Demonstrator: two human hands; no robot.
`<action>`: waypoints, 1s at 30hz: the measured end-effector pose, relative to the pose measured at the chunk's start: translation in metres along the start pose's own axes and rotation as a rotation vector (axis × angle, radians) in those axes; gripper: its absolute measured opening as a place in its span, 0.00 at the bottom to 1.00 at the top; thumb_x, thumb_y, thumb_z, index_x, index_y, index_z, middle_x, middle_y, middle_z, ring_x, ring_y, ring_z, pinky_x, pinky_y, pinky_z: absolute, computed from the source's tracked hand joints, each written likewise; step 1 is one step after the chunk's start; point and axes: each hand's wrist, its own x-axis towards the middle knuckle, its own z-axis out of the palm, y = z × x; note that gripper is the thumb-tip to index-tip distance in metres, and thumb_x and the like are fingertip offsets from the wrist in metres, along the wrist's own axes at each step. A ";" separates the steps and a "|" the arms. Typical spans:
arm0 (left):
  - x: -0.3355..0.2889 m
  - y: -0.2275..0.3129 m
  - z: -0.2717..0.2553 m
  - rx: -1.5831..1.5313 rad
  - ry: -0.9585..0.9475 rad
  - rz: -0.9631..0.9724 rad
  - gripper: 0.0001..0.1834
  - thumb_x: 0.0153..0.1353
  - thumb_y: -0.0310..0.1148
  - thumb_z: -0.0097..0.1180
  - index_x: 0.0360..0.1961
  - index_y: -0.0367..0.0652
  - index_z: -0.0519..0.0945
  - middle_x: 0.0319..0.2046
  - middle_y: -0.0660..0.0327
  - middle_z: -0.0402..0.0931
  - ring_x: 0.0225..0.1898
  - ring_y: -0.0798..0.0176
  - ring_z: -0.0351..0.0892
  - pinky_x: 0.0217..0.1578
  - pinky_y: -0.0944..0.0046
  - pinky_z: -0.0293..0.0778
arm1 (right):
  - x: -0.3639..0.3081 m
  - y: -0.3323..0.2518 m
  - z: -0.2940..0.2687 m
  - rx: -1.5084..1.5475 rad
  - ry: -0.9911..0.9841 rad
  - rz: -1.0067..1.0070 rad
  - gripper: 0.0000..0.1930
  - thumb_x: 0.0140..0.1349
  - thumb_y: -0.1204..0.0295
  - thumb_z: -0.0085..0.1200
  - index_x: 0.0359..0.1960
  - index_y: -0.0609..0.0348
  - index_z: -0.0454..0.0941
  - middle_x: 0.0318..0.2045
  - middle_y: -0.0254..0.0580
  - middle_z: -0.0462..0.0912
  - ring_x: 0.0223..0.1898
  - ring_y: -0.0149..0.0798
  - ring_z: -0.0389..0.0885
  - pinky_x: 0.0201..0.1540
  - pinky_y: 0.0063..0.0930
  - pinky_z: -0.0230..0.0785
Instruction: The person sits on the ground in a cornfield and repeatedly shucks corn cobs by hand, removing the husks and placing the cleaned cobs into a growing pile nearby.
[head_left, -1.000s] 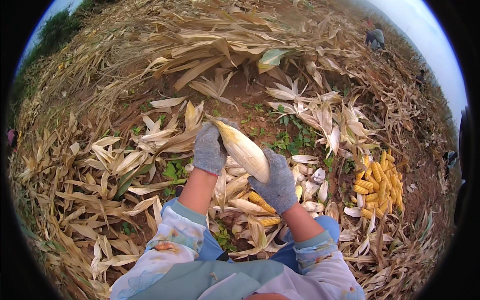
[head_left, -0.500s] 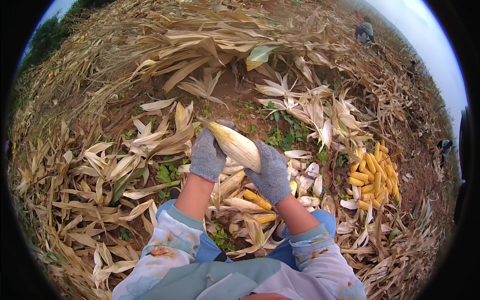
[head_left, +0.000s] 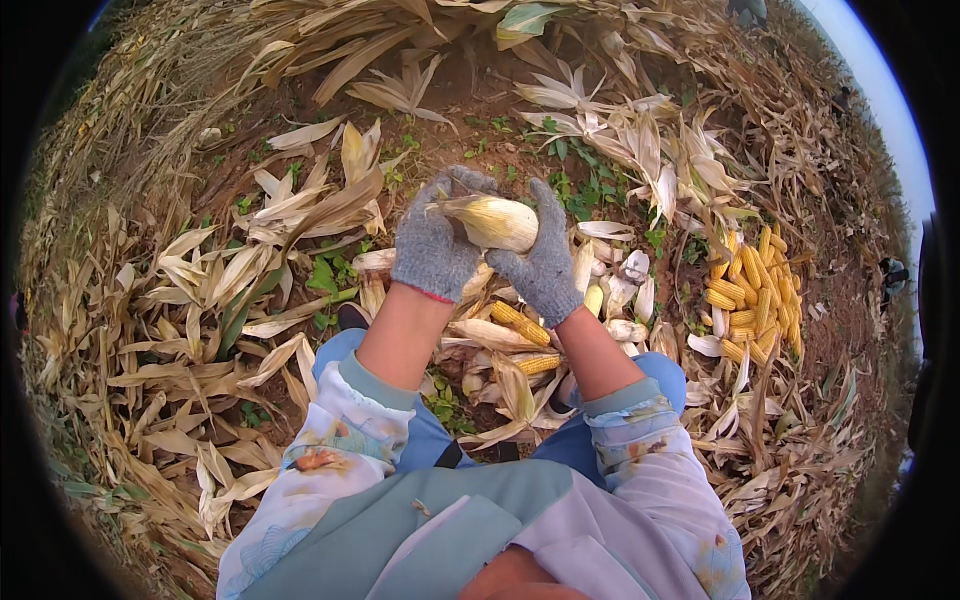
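An ear of corn in its pale dry husk (head_left: pixel 495 222) is between my two grey-gloved hands, tip toward the left and blunt end toward the right. My left hand (head_left: pixel 432 245) is closed around the tip side, its fingers curled over the far side of the ear. My right hand (head_left: pixel 550 262) cups the blunt end, thumb below and fingers on the far right. Below the hands lies a heap of unhusked ears (head_left: pixel 498 335), with some bare yellow corn cobs (head_left: pixel 520 322) among them.
To the right is a pile of husked yellow corn (head_left: pixel 752 290). Loose dry husks (head_left: pixel 270 225) and stalks (head_left: pixel 180 360) cover much of the reddish soil on the left. Small green weeds (head_left: pixel 590 180) grow beyond my hands. My bent knees (head_left: pixel 655 375) frame the heap.
The ear has turned in my hands, from slanting down to the right to lying nearly level and foreshortened. Both hands have moved slightly away from me, and my right fingers have straightened upward.
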 end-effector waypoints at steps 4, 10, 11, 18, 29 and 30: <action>-0.008 -0.004 0.009 -0.060 0.035 -0.005 0.13 0.74 0.34 0.42 0.38 0.41 0.77 0.39 0.52 0.80 0.44 0.53 0.81 0.49 0.51 0.80 | -0.003 0.013 0.010 0.380 -0.208 0.207 0.52 0.55 0.53 0.66 0.73 0.66 0.48 0.66 0.59 0.60 0.68 0.51 0.61 0.70 0.38 0.54; -0.002 0.000 0.007 -0.171 0.083 0.130 0.11 0.73 0.32 0.45 0.35 0.41 0.77 0.37 0.53 0.80 0.42 0.53 0.81 0.53 0.51 0.78 | -0.010 -0.010 0.030 0.253 -0.084 0.243 0.34 0.69 0.59 0.55 0.67 0.71 0.57 0.64 0.55 0.68 0.65 0.45 0.66 0.65 0.37 0.60; -0.003 -0.002 0.009 -0.144 0.114 0.125 0.11 0.73 0.32 0.45 0.35 0.41 0.77 0.36 0.54 0.79 0.42 0.53 0.81 0.52 0.52 0.78 | -0.010 -0.008 0.032 0.295 -0.055 0.232 0.31 0.69 0.60 0.54 0.66 0.70 0.60 0.62 0.52 0.70 0.62 0.42 0.69 0.62 0.36 0.63; -0.014 -0.007 0.020 -0.254 -0.096 -0.058 0.10 0.73 0.31 0.43 0.38 0.39 0.75 0.31 0.57 0.78 0.38 0.57 0.80 0.44 0.58 0.80 | -0.002 -0.007 0.029 0.957 0.024 0.292 0.24 0.75 0.56 0.43 0.61 0.65 0.68 0.54 0.43 0.77 0.50 0.35 0.78 0.56 0.33 0.71; -0.046 -0.011 0.048 -0.016 -0.180 -0.465 0.13 0.75 0.37 0.40 0.38 0.42 0.74 0.20 0.70 0.66 0.21 0.71 0.66 0.25 0.70 0.69 | 0.041 -0.003 -0.024 1.498 0.255 0.556 0.25 0.75 0.48 0.37 0.61 0.53 0.69 0.50 0.42 0.79 0.50 0.46 0.80 0.54 0.44 0.75; -0.053 -0.010 0.043 0.024 -0.196 -0.511 0.10 0.73 0.36 0.44 0.39 0.42 0.74 0.23 0.68 0.67 0.22 0.72 0.63 0.25 0.71 0.63 | 0.044 0.016 -0.032 1.310 0.026 0.363 0.24 0.75 0.50 0.36 0.60 0.53 0.70 0.50 0.43 0.79 0.50 0.46 0.80 0.54 0.45 0.75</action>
